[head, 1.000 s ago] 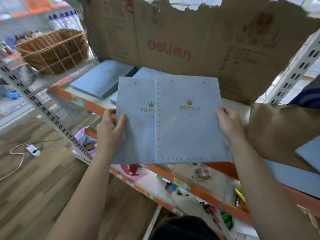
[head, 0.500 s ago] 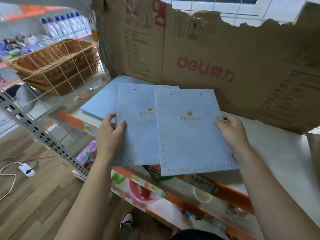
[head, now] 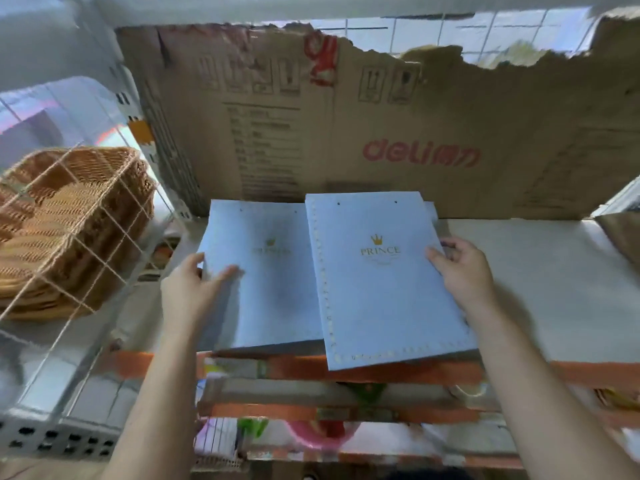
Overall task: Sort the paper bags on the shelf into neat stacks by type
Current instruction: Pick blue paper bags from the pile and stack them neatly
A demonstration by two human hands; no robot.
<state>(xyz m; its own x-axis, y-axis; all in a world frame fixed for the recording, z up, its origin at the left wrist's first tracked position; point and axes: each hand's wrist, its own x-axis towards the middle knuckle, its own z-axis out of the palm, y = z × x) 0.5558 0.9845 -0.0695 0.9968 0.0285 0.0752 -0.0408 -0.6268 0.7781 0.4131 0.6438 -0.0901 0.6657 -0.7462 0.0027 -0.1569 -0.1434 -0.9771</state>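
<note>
Two flat light-blue paper bags printed with a gold crown and "PRINCE" lie side by side over the shelf (head: pixel 540 271). The left bag (head: pixel 270 285) is gripped at its left edge by my left hand (head: pixel 188 292), thumb on top. The right bag (head: pixel 384 289) overlaps the left one and juts past the shelf's orange front edge; my right hand (head: pixel 464 271) holds its right edge. More blue bags peek out beneath them at the back right.
A torn brown cardboard sheet (head: pixel 433 133) with red "deli" print backs the shelf. A wicker basket (head: pixel 69 220) sits behind a white wire grid at left. A brown paper bag (head: pixel 623 233) shows at the right edge. Lower shelves (head: pixel 329 393) hold mixed goods.
Both hands carried the two blue bags forward and down over the shelf, onto the blue stack at its left end. The view swung up toward the shelf.
</note>
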